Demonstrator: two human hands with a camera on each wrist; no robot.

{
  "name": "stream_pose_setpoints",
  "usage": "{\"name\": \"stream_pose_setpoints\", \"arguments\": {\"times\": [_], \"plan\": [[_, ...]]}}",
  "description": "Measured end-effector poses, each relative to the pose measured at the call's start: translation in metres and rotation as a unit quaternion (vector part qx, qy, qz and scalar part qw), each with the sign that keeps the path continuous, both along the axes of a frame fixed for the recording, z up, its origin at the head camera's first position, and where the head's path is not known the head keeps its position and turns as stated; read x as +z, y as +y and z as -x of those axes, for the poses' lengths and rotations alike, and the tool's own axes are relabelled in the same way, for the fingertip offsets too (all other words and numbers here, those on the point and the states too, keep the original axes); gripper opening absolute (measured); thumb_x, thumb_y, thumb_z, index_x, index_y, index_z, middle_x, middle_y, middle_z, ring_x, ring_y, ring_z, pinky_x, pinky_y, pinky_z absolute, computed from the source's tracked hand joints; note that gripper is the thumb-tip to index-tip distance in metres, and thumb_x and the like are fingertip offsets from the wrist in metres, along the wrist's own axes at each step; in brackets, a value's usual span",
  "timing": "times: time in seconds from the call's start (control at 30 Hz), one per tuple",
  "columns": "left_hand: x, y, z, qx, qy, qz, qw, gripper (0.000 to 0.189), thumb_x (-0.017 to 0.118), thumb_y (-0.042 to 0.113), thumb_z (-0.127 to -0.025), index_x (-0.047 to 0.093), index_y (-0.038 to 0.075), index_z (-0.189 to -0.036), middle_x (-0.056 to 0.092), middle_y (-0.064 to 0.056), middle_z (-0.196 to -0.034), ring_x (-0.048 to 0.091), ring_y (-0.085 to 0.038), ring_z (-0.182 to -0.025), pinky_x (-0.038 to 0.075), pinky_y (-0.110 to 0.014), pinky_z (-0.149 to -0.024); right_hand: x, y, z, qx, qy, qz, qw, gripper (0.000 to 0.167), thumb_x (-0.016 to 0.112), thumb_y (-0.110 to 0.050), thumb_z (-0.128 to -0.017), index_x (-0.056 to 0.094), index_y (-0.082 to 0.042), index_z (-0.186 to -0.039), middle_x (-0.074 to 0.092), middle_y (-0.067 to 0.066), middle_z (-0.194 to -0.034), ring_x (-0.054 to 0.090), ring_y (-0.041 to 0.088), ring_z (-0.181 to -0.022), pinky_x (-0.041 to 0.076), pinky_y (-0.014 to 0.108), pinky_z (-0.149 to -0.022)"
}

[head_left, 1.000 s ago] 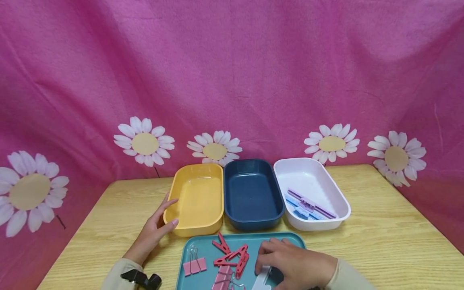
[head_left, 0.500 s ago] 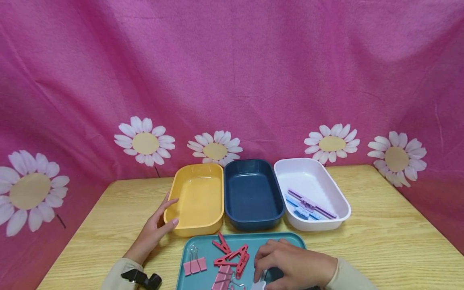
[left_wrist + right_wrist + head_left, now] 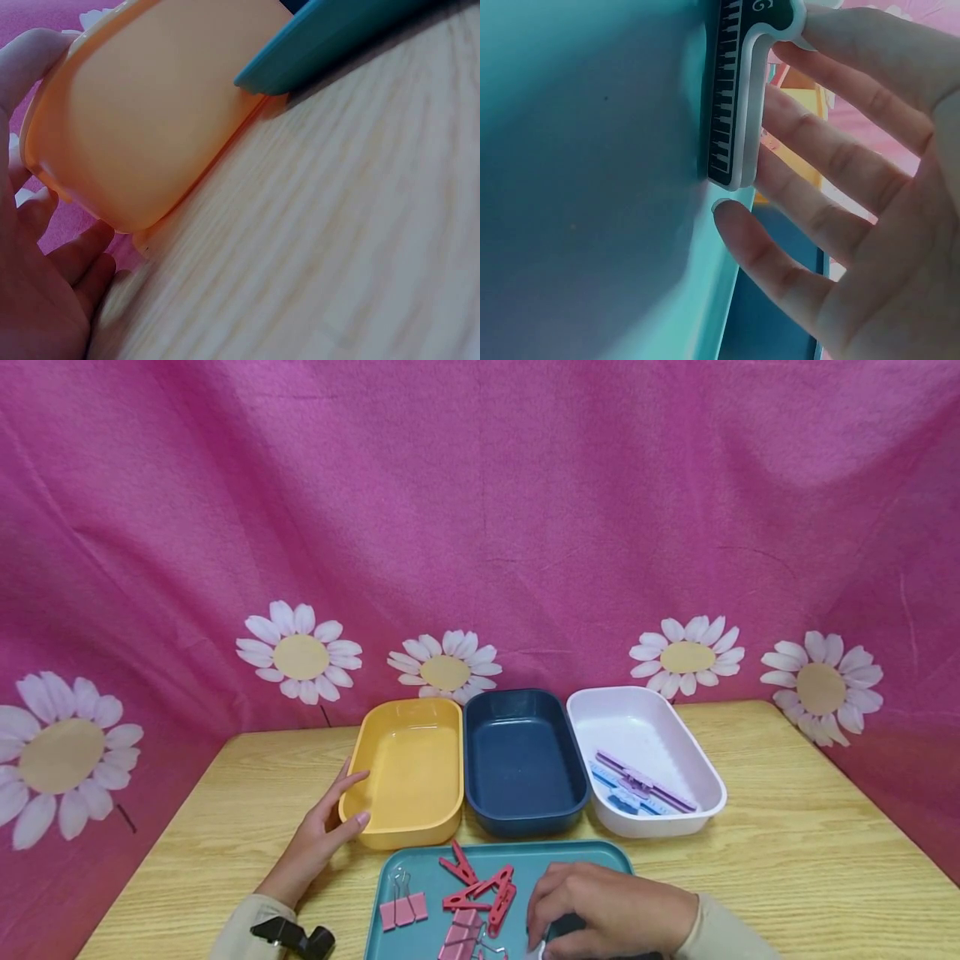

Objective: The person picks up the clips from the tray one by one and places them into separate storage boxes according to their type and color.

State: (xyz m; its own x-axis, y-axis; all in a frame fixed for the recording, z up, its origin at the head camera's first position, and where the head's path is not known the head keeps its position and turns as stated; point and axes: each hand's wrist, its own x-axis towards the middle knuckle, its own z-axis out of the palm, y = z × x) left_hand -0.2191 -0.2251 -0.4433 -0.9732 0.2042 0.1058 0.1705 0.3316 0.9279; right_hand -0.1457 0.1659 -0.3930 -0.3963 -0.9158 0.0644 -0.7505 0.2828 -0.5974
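Clip (image 3: 737, 112) shifted, length near-vertical in right-wrist view, right hand (image 3: 596, 908) pinching, left hand (image 3: 318, 835) relaxed

A desk (image 3: 795, 835) with a pale wood-grain surface is used as the support. A yellow tub (image 3: 412, 777) is set directly on it, touched at its near left corner by the left hand (image 3: 318, 835). Forward of the right hand (image 3: 603, 910) and to its left, a dark blue tub (image 3: 521, 760) is placed; farther right, a white tub (image 3: 630, 722) is positioned. Below the right hand, a teal tray (image 3: 423, 862) is laid.
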Motion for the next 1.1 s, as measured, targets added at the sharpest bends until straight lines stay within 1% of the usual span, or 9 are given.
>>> {"name": "stream_pose_setpoints", "arguments": {"times": [0.13,0.27,0.37,0.43,0.5,0.6,0.67,0.9,1.1], "plan": [[-0.001,0.000,0.000,-0.003,0.004,-0.006,1.0000,0.056,0.063,0.030,-0.094,0.040,0.028,-0.145,0.004,0.008,-0.162,0.010,-0.027,-0.147,0.031,-0.011,-0.097,0.000,0.001,0.000,0.003,0.006,0.006,1.0000,0.015,0.059,-0.030,-0.096,0.071,-0.026,-0.106,0.063,-0.020,-0.107,0.053,-0.004,-0.105,0.047,0.020,-0.089],[-0.002,-0.001,0.000,-0.008,0.007,-0.011,0.9999,0.056,0.063,0.029,-0.094,0.040,0.027,-0.146,0.004,0.008,-0.162,0.008,-0.027,-0.147,0.030,-0.009,-0.097,0.000,0.002,0.001,0.002,-0.002,0.010,0.9999,0.017,0.058,-0.030,-0.097,0.072,-0.025,-0.106,0.063,-0.019,-0.103,0.055,-0.005,-0.098,0.048,0.017,-0.085],[-0.001,-0.001,0.000,-0.008,0.006,-0.009,0.9999,0.056,0.063,0.028,-0.094,0.040,0.026,-0.146,0.004,0.007,-0.162,0.007,-0.026,-0.147,0.029,-0.009,-0.098,0.000,0.003,0.003,0.000,-0.017,0.011,0.9998,0.019,0.058,-0.030,-0.097,0.072,-0.023,-0.107,0.065,-0.019,-0.101,0.057,-0.006,-0.094,0.050,0.017,-0.082],[-0.001,0.000,0.000,-0.006,0.004,-0.004,1.0000,0.057,0.063,0.029,-0.094,0.040,0.027,-0.146,0.004,0.007,-0.162,0.007,-0.026,-0.147,0.028,-0.015,-0.102,0.001,0.004,0.003,-0.002,-0.021,0.014,0.9997,0.020,0.058,-0.030,-0.096,0.073,-0.023,-0.108,0.065,-0.019,-0.101,0.058,-0.006,-0.093,0.050,0.017,-0.082],[0.000,0.000,0.000,-0.003,0.002,0.000,1.0000,0.057,0.063,0.030,-0.094,0.040,0.028,-0.146,0.004,0.008,-0.162,0.007,-0.026,-0.147,0.028,-0.024,-0.106,0.002,0.004,0.003,-0.004,-0.025,0.016,0.9996,0.020,0.059,-0.029,-0.096,0.073,-0.022,-0.108,0.066,-0.018,-0.100,0.058,-0.006,-0.092,0.051,0.018,-0.081],[0.000,0.000,0.000,0.002,0.002,0.005,1.0000,0.057,0.063,0.031,-0.094,0.040,0.028,-0.146,0.005,0.007,-0.162,0.007,-0.026,-0.147,0.024,-0.040,-0.111,0.005,0.005,0.003,-0.008,-0.025,0.017,0.9995,0.021,0.059,-0.030,-0.096,0.073,-0.022,-0.109,0.066,-0.018,-0.100,0.058,-0.006,-0.092,0.051,0.018,-0.081],[0.000,0.000,0.000,0.003,0.002,0.004,1.0000,0.057,0.063,0.031,-0.094,0.040,0.028,-0.145,0.005,0.007,-0.162,0.006,-0.027,-0.147,0.022,-0.045,-0.111,0.006,0.006,0.004,-0.011,-0.027,0.017,0.9994,0.022,0.059,-0.031,-0.095,0.073,-0.022,-0.109,0.066,-0.018,-0.101,0.058,-0.006,-0.092,0.051,0.018,-0.081],[0.000,0.000,0.000,0.005,0.002,0.005,1.0000,0.057,0.063,0.031,-0.094,0.040,0.028,-0.145,0.005,0.006,-0.162,0.006,-0.027,-0.147,0.022,-0.047,-0.111,0.010,0.010,0.006,-0.013,-0.024,0.026,0.9993,0.020,0.061,-0.029,-0.095,0.073,-0.022,-0.109,0.066,-0.018,-0.100,0.058,-0.006,-0.091,0.052,0.018,-0.079],[-0.001,0.000,0.001,0.002,0.001,0.003,1.0000,0.057,0.063,0.031,-0.094,0.040,0.028,-0.145,0.005,0.006,-0.162,0.006,-0.026,-0.148,0.020,-0.046,-0.112,0.013,0.014,0.007,-0.029,-0.021,0.023,0.9991,0.019,0.062,-0.030,-0.094,0.073,-0.024,-0.108,0.066,-0.020,-0.100,0.058,-0.006,-0.090,0.052,0.020,-0.079]]}}
